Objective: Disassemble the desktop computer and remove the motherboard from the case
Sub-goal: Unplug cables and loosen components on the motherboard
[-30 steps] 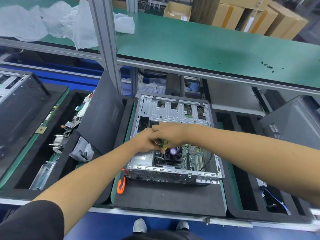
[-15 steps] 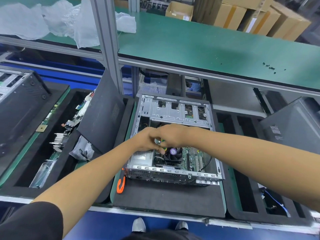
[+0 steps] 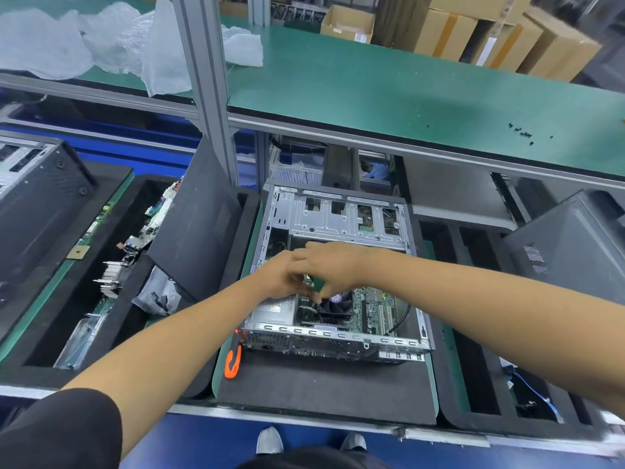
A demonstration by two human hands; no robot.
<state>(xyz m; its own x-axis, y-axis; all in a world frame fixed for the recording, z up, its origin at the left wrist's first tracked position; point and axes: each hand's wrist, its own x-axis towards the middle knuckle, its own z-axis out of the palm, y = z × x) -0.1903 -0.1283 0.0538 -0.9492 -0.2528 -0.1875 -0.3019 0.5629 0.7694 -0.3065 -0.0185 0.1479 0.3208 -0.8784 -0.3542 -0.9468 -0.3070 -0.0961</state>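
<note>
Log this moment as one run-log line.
stage: parts removal | both hands: left hand and right hand pinch small green card | over: open computer case | motherboard: not yet out

A long green shelf (image 3: 389,93) runs across the top, held by a grey metal post (image 3: 206,96); brown cardboard boxes (image 3: 500,38) stand behind it; crumpled clear plastic (image 3: 101,45) lies on its left; the floor (image 3: 209,441) below is blue.
</note>
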